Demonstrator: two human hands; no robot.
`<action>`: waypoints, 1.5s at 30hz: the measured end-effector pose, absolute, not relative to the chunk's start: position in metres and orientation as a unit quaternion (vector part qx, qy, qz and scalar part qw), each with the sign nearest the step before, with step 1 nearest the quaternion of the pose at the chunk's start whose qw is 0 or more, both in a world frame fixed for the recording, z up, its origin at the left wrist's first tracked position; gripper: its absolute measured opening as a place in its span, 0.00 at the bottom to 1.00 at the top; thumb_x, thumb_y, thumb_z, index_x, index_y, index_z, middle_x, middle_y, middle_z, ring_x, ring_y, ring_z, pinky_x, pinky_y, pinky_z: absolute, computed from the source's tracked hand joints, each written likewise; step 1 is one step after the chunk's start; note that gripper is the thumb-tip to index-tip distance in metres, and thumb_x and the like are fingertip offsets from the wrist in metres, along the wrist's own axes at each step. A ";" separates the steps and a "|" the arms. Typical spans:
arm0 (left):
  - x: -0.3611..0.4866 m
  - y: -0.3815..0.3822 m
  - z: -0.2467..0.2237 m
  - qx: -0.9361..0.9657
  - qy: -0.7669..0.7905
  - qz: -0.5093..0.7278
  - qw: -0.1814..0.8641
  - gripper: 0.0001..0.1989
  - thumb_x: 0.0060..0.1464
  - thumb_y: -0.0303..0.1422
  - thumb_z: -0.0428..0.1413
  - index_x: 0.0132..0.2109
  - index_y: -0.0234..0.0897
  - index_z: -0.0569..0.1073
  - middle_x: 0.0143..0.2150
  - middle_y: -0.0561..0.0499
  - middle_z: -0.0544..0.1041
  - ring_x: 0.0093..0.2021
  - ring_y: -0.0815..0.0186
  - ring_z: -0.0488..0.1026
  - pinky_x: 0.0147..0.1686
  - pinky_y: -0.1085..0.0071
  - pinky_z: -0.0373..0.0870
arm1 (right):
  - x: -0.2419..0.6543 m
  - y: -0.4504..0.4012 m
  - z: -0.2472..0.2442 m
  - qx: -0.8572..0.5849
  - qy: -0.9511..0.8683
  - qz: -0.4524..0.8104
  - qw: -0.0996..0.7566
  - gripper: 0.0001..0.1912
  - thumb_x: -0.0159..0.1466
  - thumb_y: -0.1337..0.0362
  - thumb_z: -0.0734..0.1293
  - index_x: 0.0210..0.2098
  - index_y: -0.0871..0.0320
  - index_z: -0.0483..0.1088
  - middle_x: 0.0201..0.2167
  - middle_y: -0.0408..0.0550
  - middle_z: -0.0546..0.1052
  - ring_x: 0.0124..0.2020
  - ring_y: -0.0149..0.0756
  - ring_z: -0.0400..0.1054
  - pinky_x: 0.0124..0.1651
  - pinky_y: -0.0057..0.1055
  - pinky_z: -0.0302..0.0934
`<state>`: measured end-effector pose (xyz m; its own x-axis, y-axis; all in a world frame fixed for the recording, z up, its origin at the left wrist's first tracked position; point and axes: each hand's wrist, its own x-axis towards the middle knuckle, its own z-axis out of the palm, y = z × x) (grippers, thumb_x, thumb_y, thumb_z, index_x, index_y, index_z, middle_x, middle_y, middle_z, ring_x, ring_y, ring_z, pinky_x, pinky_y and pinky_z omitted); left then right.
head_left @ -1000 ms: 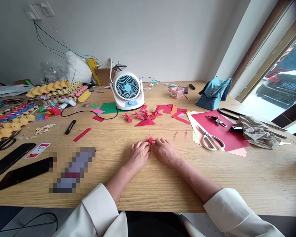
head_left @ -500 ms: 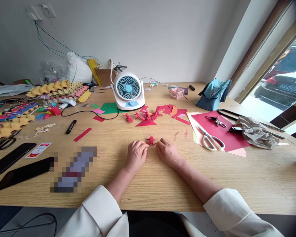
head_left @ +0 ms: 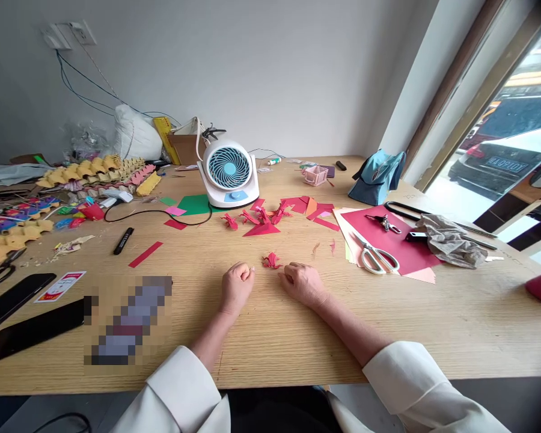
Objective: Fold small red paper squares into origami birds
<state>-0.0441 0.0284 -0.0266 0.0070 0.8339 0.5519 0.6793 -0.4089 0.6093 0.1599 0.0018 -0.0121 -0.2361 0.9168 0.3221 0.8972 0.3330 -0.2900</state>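
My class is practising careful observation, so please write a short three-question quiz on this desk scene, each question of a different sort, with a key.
1. Short answer: What lies just beyond the gap between the left hand and the right hand?
2. True or false: The blue bag stands to the right of the fan.
3. Multiple choice: The narrow paper strip to the left of the left hand is: A) green; B) orange; C) red.

Key: 1. A small folded red paper figure. 2. True. 3. C.
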 end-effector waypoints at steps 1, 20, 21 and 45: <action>-0.044 0.029 -0.027 0.703 0.534 0.460 0.090 0.22 0.54 0.30 0.52 0.22 0.39 0.45 0.19 0.58 0.49 0.22 0.70 0.50 0.26 0.71 0.50 | 0.160 0.002 -0.012 -0.579 -0.783 0.021 0.225 0.15 0.66 0.63 0.62 0.23 0.57 0.68 0.26 0.46 0.74 0.27 0.31 0.66 0.30 0.28 0.49; -0.047 0.087 -0.015 0.562 0.570 0.574 0.173 0.24 0.51 0.28 0.53 0.21 0.39 0.43 0.19 0.59 0.43 0.22 0.72 0.42 0.25 0.72 0.46 | 0.181 0.003 -0.016 -0.644 -0.666 0.093 0.365 0.23 0.66 0.55 0.59 0.20 0.55 0.47 0.17 0.37 0.54 0.20 0.27 0.50 0.26 0.27 0.45; -0.043 0.093 -0.014 0.559 0.568 0.577 0.178 0.24 0.51 0.28 0.53 0.21 0.39 0.44 0.19 0.59 0.43 0.22 0.72 0.42 0.25 0.72 0.46 | 0.184 0.000 -0.016 -0.649 -0.659 0.097 0.368 0.23 0.66 0.55 0.59 0.20 0.55 0.46 0.17 0.37 0.53 0.20 0.27 0.49 0.26 0.27 0.45; -0.036 0.107 -0.019 0.487 0.507 0.614 0.358 0.24 0.52 0.28 0.53 0.24 0.40 0.41 0.23 0.58 0.41 0.23 0.72 0.42 0.23 0.75 0.48 | 0.183 -0.004 -0.013 -0.716 -0.576 0.029 0.394 0.17 0.64 0.60 0.63 0.22 0.56 0.56 0.23 0.40 0.62 0.24 0.29 0.55 0.30 0.28 0.50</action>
<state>-0.0362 0.1071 -0.0193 -0.2696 0.9338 0.2354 0.0541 -0.2293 0.9718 0.1830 -0.0045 -0.0132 0.3354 0.8468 0.4128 0.8012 -0.0259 -0.5978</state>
